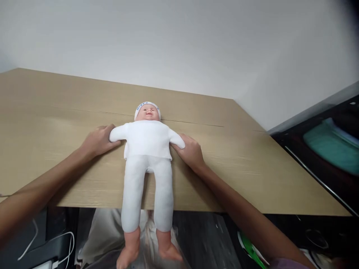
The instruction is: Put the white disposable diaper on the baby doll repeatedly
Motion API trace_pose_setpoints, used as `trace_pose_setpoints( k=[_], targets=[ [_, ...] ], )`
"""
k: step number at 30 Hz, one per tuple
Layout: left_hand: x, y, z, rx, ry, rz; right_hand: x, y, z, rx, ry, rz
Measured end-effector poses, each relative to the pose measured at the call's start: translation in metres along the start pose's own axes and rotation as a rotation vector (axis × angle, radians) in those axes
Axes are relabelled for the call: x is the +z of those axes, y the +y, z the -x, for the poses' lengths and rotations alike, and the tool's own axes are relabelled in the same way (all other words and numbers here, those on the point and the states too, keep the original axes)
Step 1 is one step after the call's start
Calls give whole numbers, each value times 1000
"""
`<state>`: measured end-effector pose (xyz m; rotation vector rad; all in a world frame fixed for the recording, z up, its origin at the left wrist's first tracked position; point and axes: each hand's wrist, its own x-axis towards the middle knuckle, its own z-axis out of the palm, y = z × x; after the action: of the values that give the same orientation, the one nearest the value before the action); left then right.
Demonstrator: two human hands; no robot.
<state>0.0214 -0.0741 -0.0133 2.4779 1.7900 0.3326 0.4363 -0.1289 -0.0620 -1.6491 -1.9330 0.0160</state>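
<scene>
A baby doll (148,138) lies on its back on the wooden table (218,175), its bare feet hanging past the near edge. It wears a white top, white trousers and a white cap (147,104) with blue lettering. My left hand (101,141) is closed around the end of the doll's sleeve on the left side. On the other side, my right hand (189,149) grips the opposite sleeve end, with the thumb beneath it. Both doll arms are spread outward, and the sleeves and my hands hide the doll's hands.
A pale wall (140,41) stands behind the table. At the right is a dark-framed object (322,160) with a teal area. Below the near edge are a white cable (71,243) on the left, my lap (103,231), and a green item (249,248) on the right.
</scene>
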Motion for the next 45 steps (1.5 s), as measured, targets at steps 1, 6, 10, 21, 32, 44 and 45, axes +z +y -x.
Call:
trace_pose_setpoints(
  k=[1, 6, 10, 21, 32, 44, 45],
  targets=[
    [2, -4, -11, -7, 4, -6, 5, 3, -10, 0, 5, 9],
    [16, -21, -66, 16, 113, 14, 30, 21, -58, 0, 59, 45],
    [27, -31, -111, -1, 204, 2, 47, 34, -96, 5, 99, 52],
    [50, -55, -178, -12, 362, -41, 77, 72, -159, 6, 183, 131],
    [54, -68, -182, -53, 305, -47, 84, 88, -162, 64, 159, 163],
    [43, -52, -129, -88, 396, 129, 67, 47, -103, 206, 230, 77],
    [41, -46, -122, -87, 421, 146, 61, 36, -95, 205, 231, 60]
  ],
)
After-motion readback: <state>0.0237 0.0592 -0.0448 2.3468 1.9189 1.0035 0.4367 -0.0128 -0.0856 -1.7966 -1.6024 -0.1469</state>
